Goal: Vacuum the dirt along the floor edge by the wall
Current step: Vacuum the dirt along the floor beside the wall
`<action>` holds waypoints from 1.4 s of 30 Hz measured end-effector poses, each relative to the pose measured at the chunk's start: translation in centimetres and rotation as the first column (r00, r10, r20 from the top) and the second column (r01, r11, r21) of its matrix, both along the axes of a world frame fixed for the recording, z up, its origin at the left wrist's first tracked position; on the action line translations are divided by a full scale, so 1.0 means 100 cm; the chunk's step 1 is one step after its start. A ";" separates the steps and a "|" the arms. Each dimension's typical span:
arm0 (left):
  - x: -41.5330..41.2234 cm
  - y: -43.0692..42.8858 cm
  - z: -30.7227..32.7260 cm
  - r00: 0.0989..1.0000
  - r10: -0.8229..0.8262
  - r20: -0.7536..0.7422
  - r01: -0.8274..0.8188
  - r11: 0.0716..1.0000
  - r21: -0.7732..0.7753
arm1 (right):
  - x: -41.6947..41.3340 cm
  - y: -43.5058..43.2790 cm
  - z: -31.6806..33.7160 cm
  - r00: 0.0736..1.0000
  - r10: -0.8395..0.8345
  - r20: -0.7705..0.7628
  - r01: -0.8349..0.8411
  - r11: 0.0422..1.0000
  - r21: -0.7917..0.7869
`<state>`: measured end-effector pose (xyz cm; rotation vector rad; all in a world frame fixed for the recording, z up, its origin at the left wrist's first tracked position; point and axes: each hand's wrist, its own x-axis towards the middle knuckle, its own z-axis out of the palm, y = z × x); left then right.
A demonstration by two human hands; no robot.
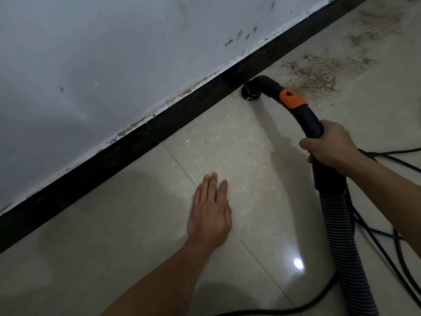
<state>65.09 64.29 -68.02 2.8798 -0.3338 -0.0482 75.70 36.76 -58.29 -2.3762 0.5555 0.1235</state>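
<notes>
Black, orange-banded curved vacuum nozzle (271, 86) meets the dark baseboard (136, 137), brown dirt (314, 71) just beside it.

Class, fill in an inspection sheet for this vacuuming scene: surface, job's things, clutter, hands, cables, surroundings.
Surface: glossy beige floor tiles, with light glare.
Job's things: vacuum nozzle at the floor edge by the black skirting; brown dirt lies beyond it; ribbed hose trails back.
Clutter: nothing seen.
Hands: left hand flat on a tile; right hand grips the vacuum tube.
Cables: dark cables loop on the floor at right.
Surroundings: white wall, scuffed and stained.
</notes>
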 end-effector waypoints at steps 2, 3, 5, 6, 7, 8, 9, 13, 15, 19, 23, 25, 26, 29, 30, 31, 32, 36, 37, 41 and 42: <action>0.000 0.000 0.000 1.000 0.002 -0.001 -0.002 1.000 0.002 | 0.005 0.004 -0.001 1.000 0.028 -0.010 -0.028 0.999 0.033; 0.000 0.001 -0.001 1.000 0.004 -0.001 -0.004 1.000 0.001 | 0.007 0.006 -0.002 1.000 0.018 -0.003 -0.018 0.999 0.033; 0.000 0.001 -0.001 1.000 0.009 -0.002 -0.009 1.000 0.002 | 0.007 0.011 -0.004 1.000 -0.005 0.013 0.005 1.000 0.012; 0.000 0.001 -0.001 1.000 0.009 0.000 -0.009 1.000 0.006 | 0.007 0.013 -0.005 1.000 0.004 0.012 -0.004 1.000 0.008; 0.000 0.001 -0.002 1.000 0.006 0.006 -0.006 1.000 0.009 | 0.006 0.016 -0.006 1.000 0.017 0.006 -0.017 1.000 0.020; 0.000 0.001 -0.002 1.000 0.003 0.009 -0.003 1.000 0.009 | 0.005 0.018 -0.005 1.000 0.027 -0.001 -0.027 0.999 0.043; 0.000 0.001 -0.003 1.000 0.000 0.008 0.000 1.000 0.007 | 0.004 0.019 -0.002 0.999 0.032 -0.008 -0.032 0.997 0.067; 0.000 0.002 -0.003 1.000 -0.003 -0.013 0.003 1.000 0.002 | -0.008 0.024 0.012 0.988 0.136 -0.068 -0.128 0.986 0.111; 0.000 0.003 0.000 1.000 -0.007 -0.028 0.006 1.000 -0.010 | -0.022 0.037 0.015 0.976 0.198 -0.095 -0.187 0.976 0.111; -0.004 0.005 0.008 1.000 0.010 -0.018 -0.011 0.998 -0.064 | -0.052 0.075 0.012 0.967 0.249 -0.044 -0.244 0.965 0.099; -0.025 0.040 0.007 0.980 0.201 0.009 -0.199 0.975 -0.099 | -0.066 0.099 0.007 0.917 0.394 -0.056 -0.383 0.913 0.140; -0.038 0.063 0.006 0.972 0.231 0.049 -0.226 0.970 -0.084 | -0.066 0.098 0.005 0.932 0.360 -0.052 -0.350 0.926 0.139; -0.042 0.071 0.006 0.972 0.228 0.060 -0.224 0.972 -0.069 | -0.065 0.093 0.005 0.949 0.311 -0.049 -0.304 0.945 0.118; -0.043 0.081 0.010 0.973 0.230 0.023 -0.230 0.973 -0.027 | -0.066 0.067 0.009 0.987 0.158 -0.038 -0.159 0.987 -0.006; -0.040 0.080 0.012 0.973 0.233 0.000 -0.233 0.972 -0.017 | -0.071 0.058 0.012 0.989 0.143 -0.043 -0.144 0.989 -0.025; -0.037 0.076 0.014 0.973 0.231 -0.020 -0.231 0.973 -0.005 | -0.079 0.052 0.014 0.987 0.151 -0.056 -0.153 0.988 -0.021; -0.034 0.070 0.016 0.975 0.218 -0.040 -0.217 0.976 0.013 | -0.090 0.047 0.016 0.982 0.173 -0.072 -0.173 0.985 0.000; -0.015 0.035 0.020 0.990 0.124 -0.062 -0.121 0.992 0.045 | -0.145 0.024 0.018 0.981 0.167 -0.103 -0.158 0.983 0.090; -0.009 0.024 0.023 0.993 0.097 -0.068 -0.093 0.994 0.053 | -0.159 0.015 0.018 0.985 0.138 -0.106 -0.128 0.987 0.093; 0.014 -0.020 0.034 0.995 0.004 -0.095 0.005 0.996 0.093 | -0.212 -0.037 0.019 0.993 -0.072 -0.095 0.079 0.994 0.073; 0.020 -0.031 0.035 0.995 -0.018 -0.098 0.027 0.995 0.097 | -0.223 -0.051 0.019 0.987 -0.134 -0.083 0.139 0.989 0.053</action>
